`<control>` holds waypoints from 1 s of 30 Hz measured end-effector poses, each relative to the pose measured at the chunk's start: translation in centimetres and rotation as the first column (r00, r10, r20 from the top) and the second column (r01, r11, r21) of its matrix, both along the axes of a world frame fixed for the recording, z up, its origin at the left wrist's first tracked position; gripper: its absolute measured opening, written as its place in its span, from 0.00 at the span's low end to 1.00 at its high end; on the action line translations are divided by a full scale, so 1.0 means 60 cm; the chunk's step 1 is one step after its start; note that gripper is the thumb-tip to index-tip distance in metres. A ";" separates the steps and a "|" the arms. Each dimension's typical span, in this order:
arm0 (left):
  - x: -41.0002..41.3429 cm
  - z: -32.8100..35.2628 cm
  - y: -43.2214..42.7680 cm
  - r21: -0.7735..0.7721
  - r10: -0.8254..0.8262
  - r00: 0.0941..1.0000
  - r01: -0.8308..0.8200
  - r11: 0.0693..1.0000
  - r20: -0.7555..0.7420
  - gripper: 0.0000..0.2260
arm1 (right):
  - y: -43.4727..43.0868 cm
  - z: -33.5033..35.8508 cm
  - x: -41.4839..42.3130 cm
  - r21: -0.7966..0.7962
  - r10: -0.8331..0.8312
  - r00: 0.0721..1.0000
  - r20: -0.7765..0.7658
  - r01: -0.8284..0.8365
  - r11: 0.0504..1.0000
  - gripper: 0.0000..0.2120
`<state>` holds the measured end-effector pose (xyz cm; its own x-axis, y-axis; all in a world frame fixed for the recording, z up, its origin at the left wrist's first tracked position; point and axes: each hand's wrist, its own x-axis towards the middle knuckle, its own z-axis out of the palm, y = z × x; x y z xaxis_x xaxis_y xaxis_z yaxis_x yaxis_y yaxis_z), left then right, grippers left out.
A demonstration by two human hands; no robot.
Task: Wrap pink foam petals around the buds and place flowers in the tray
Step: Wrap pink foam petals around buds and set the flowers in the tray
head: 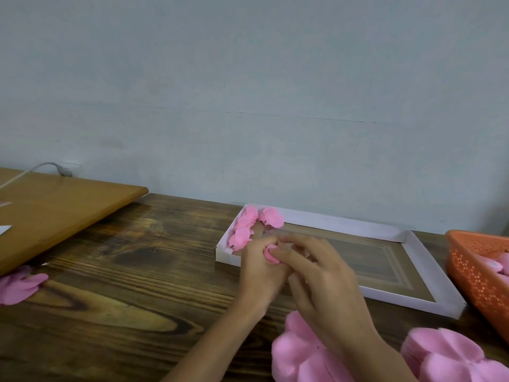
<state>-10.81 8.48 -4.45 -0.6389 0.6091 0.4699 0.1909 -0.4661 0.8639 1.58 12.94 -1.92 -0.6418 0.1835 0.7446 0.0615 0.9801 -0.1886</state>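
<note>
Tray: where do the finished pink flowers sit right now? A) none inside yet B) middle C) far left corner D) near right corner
C: the finished flowers cluster in the far left corner of the tray, just beyond the half-wrapped flower held by the left hand and right hand.

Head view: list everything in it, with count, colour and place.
tray: one, white rim, table centre-right
finished flowers: about four, pink, tray's far-left corner
petal stacks: three, pink, two at near edge, one far left
basket: one, orange, right edge
board: one, light brown, left
cable: one, white, far left
table: one, dark wood
half-wrapped flower: one, pink, between hands
left hand, right hand: both grip the half-wrapped flower
</note>
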 end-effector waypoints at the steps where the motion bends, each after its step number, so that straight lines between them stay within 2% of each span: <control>1: 0.000 0.002 -0.001 -0.001 0.006 1.000 -0.006 1.000 0.026 0.14 | -0.002 -0.001 -0.001 -0.003 0.007 1.000 0.010 -0.007 1.000 0.25; 3: -0.002 0.002 -0.002 -0.009 0.034 0.998 -0.033 0.999 0.055 0.12 | -0.007 -0.004 -0.003 -0.027 0.047 0.998 0.049 -0.046 0.999 0.26; 5: -0.005 0.001 -0.003 -0.013 0.019 0.997 -0.018 1.000 0.079 0.11 | -0.008 -0.004 -0.006 -0.184 0.124 0.992 0.019 -0.118 0.976 0.26; 7: -0.007 0.000 -0.005 -0.001 -0.026 0.985 0.027 1.000 0.170 0.09 | -0.004 -0.003 -0.008 -0.385 0.145 0.986 -0.081 -0.165 0.908 0.25; 10: -0.004 0.007 -0.010 0.049 -0.118 0.935 0.107 0.993 0.334 0.04 | 0.001 -0.001 -0.011 -0.501 0.100 0.989 -0.105 -0.139 0.854 0.25; 13: 0.000 0.011 -0.009 0.142 -0.244 0.801 0.199 0.970 0.546 0.07 | -0.004 0.004 -0.020 -0.537 0.118 0.992 -0.048 -0.126 0.834 0.27; 15: 0.004 0.013 -0.006 0.177 -0.282 0.731 0.219 0.960 0.622 0.14 | -0.006 0.006 -0.030 -0.537 0.068 0.998 -0.010 -0.062 0.841 0.29; 19: 0.005 0.019 -0.010 0.264 -0.382 0.695 0.276 0.924 0.609 0.18 | -0.007 0.018 -0.042 -0.479 -0.024 0.997 0.074 0.057 0.876 0.27; 21: 0.001 0.026 -0.012 0.320 -0.440 0.656 0.303 0.898 0.614 0.16 | -0.002 0.031 -0.049 -0.502 -0.008 0.993 0.115 0.065 0.862 0.25; 22: -0.004 0.027 -0.012 0.342 -0.433 0.646 0.271 0.900 0.628 0.17 | 0.006 0.039 -0.056 -0.571 0.020 0.992 0.123 0.054 0.819 0.23; 23: -0.010 0.029 -0.014 0.345 -0.396 0.649 0.212 0.914 0.650 0.22 | 0.019 0.046 -0.067 -0.679 0.057 0.992 0.108 0.032 0.733 0.22; 25: -0.020 0.024 -0.018 0.286 -0.235 0.731 0.057 0.957 0.641 0.27 | 0.064 0.056 -0.105 -0.883 0.059 0.997 0.048 0.015 0.469 0.18; 27: -0.024 0.009 -0.019 0.088 0.075 0.891 -0.127 0.988 0.449 0.22 | 0.119 0.061 -0.155 -0.970 -0.025 0.998 0.053 0.057 0.235 0.16; 29: -0.026 -0.009 -0.015 -0.018 0.350 0.916 -0.353 0.935 0.196 0.16 | 0.164 0.056 -0.208 -0.984 -0.060 0.990 0.131 0.137 0.116 0.15; 30: -0.027 -0.016 -0.014 -0.027 0.415 0.904 -0.415 0.910 0.105 0.15 | 0.181 0.049 -0.232 -0.978 -0.061 0.982 0.181 0.186 0.096 0.16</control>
<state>-12.45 7.66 -5.39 -0.8799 0.2799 0.3840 0.2740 -0.3615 0.8912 -12.35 23.81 1.03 -0.5645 0.7965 -0.2168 0.2349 -0.0968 -0.9672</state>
